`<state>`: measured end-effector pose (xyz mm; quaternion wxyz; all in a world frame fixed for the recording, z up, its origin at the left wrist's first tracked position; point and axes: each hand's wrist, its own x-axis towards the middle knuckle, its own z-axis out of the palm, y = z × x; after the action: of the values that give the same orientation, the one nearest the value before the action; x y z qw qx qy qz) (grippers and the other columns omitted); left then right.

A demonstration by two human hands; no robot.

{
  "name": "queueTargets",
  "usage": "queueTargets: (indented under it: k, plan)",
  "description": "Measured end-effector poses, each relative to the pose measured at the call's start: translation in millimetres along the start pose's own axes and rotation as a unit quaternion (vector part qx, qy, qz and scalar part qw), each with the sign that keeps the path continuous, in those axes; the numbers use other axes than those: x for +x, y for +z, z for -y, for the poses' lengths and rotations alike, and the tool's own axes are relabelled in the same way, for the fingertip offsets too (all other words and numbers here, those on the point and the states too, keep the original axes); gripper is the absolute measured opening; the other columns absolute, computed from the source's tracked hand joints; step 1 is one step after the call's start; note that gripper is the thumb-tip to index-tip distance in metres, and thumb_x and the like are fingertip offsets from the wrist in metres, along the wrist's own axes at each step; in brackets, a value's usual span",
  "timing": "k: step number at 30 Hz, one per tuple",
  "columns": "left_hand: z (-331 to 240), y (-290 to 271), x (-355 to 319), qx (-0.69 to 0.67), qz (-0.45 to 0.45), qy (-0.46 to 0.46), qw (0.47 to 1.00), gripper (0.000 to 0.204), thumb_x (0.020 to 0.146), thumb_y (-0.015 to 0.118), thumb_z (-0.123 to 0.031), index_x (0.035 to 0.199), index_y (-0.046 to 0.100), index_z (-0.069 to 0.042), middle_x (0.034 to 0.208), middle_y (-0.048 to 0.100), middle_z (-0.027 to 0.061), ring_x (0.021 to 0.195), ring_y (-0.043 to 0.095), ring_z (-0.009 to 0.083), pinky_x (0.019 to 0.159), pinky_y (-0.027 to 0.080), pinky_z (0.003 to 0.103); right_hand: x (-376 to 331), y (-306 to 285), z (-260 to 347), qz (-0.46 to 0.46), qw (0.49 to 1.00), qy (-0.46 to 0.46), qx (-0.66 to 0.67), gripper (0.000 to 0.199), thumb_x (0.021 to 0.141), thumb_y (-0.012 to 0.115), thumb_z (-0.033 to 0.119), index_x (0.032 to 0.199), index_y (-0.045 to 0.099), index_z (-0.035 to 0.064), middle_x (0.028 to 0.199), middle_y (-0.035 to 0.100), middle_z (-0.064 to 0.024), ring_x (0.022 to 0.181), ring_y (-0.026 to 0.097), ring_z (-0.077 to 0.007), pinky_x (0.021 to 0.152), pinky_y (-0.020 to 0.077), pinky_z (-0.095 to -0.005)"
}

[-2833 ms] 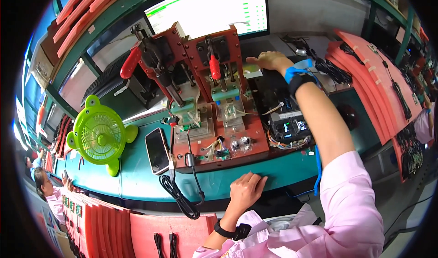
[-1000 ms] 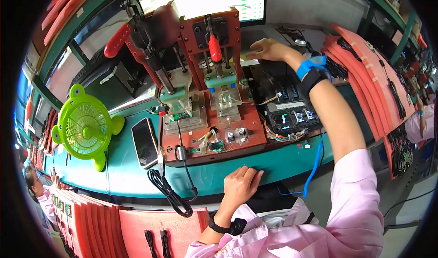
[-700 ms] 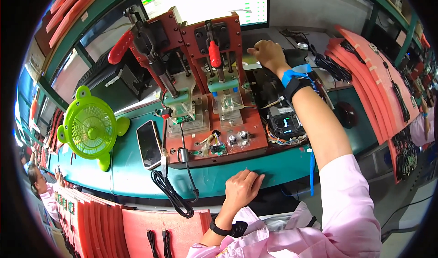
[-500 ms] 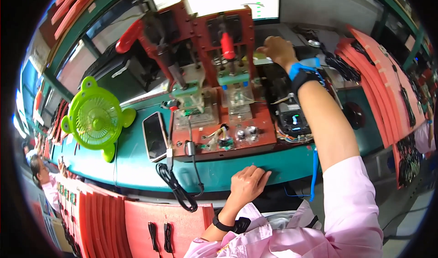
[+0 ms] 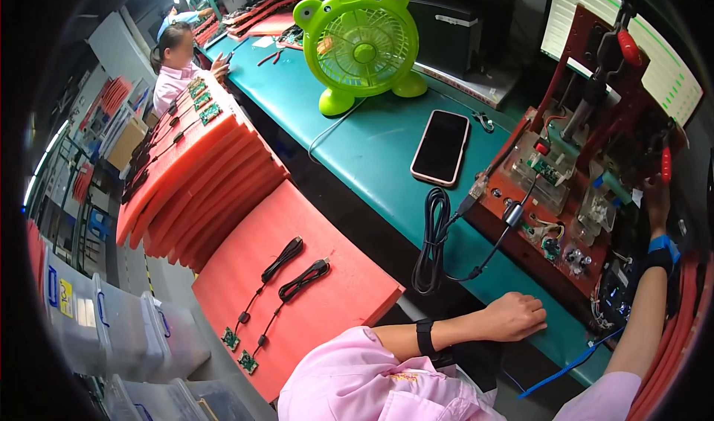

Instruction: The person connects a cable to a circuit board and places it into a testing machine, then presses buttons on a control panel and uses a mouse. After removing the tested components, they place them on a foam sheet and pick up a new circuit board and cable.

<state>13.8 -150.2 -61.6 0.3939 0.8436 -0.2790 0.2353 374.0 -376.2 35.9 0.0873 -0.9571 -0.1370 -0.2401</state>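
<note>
My left hand (image 5: 515,315) rests as a loose fist on the front edge of the teal bench (image 5: 372,142), with nothing in it and a black band on its wrist. My right hand (image 5: 657,200) reaches up at the right side of the red test jig (image 5: 576,198), just below a small red lever (image 5: 665,165). Its fingers are half hidden at the picture's rim. A blue strap circles that wrist. The jig carries clear clamp plates, small green boards and wires.
A black phone (image 5: 441,147) lies face up left of the jig, and a coiled black cable (image 5: 431,244) runs from it. A green fan (image 5: 361,43) stands further left. Red foam trays (image 5: 297,302) hold cables with small boards. A seated person (image 5: 175,65) works far left. Clear bins (image 5: 111,324) stand below.
The view has swung left, so the jig now sits at the right rim. My left hand stays on the bench edge. My right hand stays at the jig.
</note>
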Motion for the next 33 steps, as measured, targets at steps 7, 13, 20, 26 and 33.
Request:
queueTargets:
  k: [7, 13, 20, 26, 33]
  plan:
    - [0.0, 3.3, 2.2, 0.003, 0.0, 0.014, 1.0, 0.025, 0.078, 0.058, -0.02, 0.064, 0.043, -0.005, 0.063, 0.044, 0.008, 0.058, 0.051, 0.0236, 0.049, 0.041, 0.036, -8.4, -15.5, 11.9, 0.019, 0.996, 0.071, 0.041, 0.028, 0.072, 0.056, 0.026, 0.083, 0.057, -0.0002, 0.083, 0.058, -0.0198, 0.081, 0.057, -0.0353, 0.073, 0.044, -0.0392]
    - [1.4, 6.4, 4.1, 0.014, -0.008, 0.026, 1.0, 0.027, 0.078, 0.059, -0.02, 0.064, 0.042, -0.005, 0.063, 0.043, 0.0074, 0.056, 0.049, 0.0221, 0.047, 0.041, 0.034, -6.5, -11.9, 5.0, 0.053, 0.999, 0.003, -0.011, 0.025, 0.073, 0.057, 0.024, 0.081, 0.058, 0.001, 0.084, 0.058, -0.0189, 0.082, 0.057, -0.0349, 0.071, 0.0441, -0.0403]
    - [0.9, 1.7, -1.1, 0.02, -0.011, 0.017, 1.0, 0.026, 0.078, 0.059, -0.019, 0.063, 0.042, -0.005, 0.063, 0.043, 0.0072, 0.055, 0.049, 0.0216, 0.047, 0.04, 0.034, -8.7, -10.6, 15.9, 0.02, 1.0, 0.017, 0.016, 0.023, 0.076, 0.055, 0.024, 0.081, 0.057, 0.0016, 0.08, 0.057, -0.0189, 0.08, 0.057, -0.0351, 0.067, 0.0444, -0.0422]
    - [-2.7, 5.0, 2.0, -0.005, -0.014, 0.034, 0.999, 0.027, 0.077, 0.06, -0.019, 0.063, 0.042, -0.005, 0.062, 0.043, 0.0078, 0.055, 0.049, 0.0225, 0.047, 0.04, 0.035, -10.7, -9.5, -5.1, 0.024, 0.998, 0.013, -0.057, 0.025, 0.08, 0.052, 0.027, 0.088, 0.055, 0.0033, 0.078, 0.057, -0.018, 0.079, 0.057, -0.0352, 0.067, 0.0452, -0.0421]
    - [-2.9, -7.0, 8.4, 0.022, 0.005, -0.008, 1.0, 0.025, 0.072, 0.066, -0.017, 0.059, 0.047, -0.007, 0.057, 0.046, 0.0072, 0.051, 0.05, 0.0254, 0.045, 0.04, 0.035, -36.6, -33.8, 62.9, -0.119, 0.99, -0.059, 0.047, 0.025, 0.083, 0.053, 0.03, 0.081, 0.06, 0.0061, 0.077, 0.059, -0.0138, 0.07, 0.055, -0.0322, 0.061, 0.043, -0.04]
